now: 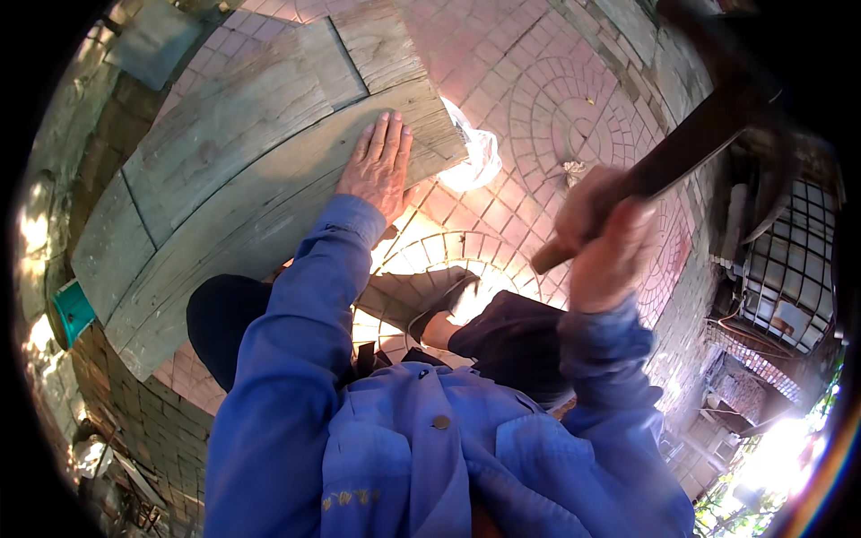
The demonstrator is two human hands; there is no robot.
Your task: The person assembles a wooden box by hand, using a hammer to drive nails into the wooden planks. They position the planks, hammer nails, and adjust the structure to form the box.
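Note:
My left hand (378, 170) lies flat on a weathered wooden panel (233, 184), near its right end, fingers stretched and pressed to the boards. The panel is made of several grey-brown planks with dark seams between them. It slants across the left half of the view, beside my knee. On the right, my right hand (605, 247) is wrapped round the wooden handle of a hammer (686, 143), raised well apart from the panel. Both this hand and the hammer's dark head are smeared by motion, so the head's exact shape is unclear.
A clear plastic bag (473, 161) sits by the panel's right end on the patterned brick paving (502, 76). My shoe (444, 303) is on the paving below. A teal object (73, 311) stands at the panel's left corner. A wire-grid frame (789, 264) is at far right.

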